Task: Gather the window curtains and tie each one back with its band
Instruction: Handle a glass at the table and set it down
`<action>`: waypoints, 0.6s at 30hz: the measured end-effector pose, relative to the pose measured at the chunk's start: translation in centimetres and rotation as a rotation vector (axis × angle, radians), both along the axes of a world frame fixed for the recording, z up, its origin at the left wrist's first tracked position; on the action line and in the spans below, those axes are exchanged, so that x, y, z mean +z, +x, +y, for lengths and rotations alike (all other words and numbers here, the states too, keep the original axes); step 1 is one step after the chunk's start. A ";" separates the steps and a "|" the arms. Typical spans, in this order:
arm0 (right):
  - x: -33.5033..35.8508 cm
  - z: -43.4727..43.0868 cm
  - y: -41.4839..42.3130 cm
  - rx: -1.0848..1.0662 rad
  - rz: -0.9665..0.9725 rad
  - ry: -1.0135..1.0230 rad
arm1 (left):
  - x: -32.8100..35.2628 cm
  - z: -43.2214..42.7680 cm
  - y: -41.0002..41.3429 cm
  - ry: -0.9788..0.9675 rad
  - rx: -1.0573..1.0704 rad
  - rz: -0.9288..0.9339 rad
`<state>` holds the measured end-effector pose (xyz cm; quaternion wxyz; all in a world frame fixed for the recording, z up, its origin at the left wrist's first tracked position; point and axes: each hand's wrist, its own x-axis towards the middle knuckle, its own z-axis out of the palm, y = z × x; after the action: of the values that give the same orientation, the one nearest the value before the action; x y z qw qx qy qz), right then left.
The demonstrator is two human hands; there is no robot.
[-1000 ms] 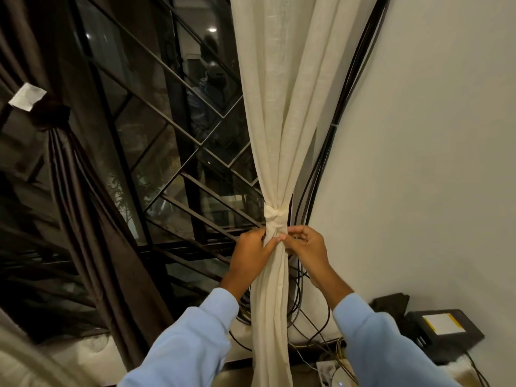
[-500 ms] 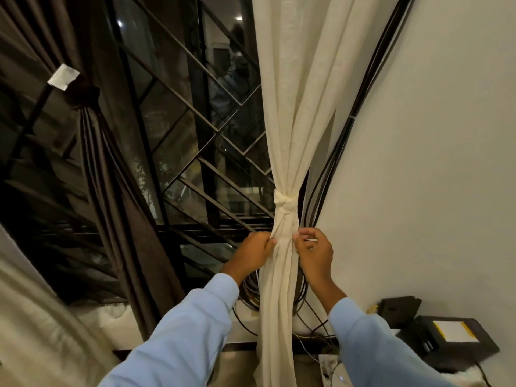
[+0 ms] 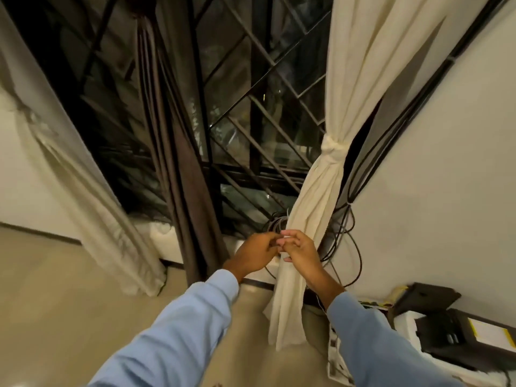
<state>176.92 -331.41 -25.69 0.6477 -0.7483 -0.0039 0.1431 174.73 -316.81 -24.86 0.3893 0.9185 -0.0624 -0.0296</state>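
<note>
At the right side of the window, the cream curtain (image 3: 321, 208) hangs gathered into a narrow bunch, cinched by its band (image 3: 332, 148), which is knotted around the folds well above the hands. Below the knot the fabric falls in a twisted column to the floor (image 3: 55, 317). Both hands meet at that lower column: the left hand (image 3: 255, 254) comes in from the window side and the right hand (image 3: 301, 251) from the wall side, fingertips touching each other just at the cloth's edge. Each grip is narrow, fingers curled and pinched, but whether they pinch the fabric or only each other I cannot tell. Black cables (image 3: 349, 238) loop behind the curtain against the wall. Left of it, a dark brown curtain (image 3: 181, 163) hangs gathered, and 1 more pale curtain (image 3: 83, 191) drapes at the far left.
</note>
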 end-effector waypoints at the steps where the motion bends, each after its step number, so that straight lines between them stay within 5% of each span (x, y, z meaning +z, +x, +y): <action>1: -0.3 0.5 -0.2 0.003 -0.007 0.002 | -0.2 0.5 -0.5 -0.001 0.023 -0.012; 18: -1.7 24.0 -2.0 0.368 -0.054 -0.101 | -0.6 23.4 -7.8 -0.029 0.510 -0.009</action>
<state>174.89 -307.43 -27.35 0.5721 -0.7700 -0.1511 0.2389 166.88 -293.45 -25.45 0.3969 0.8991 0.1691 0.0744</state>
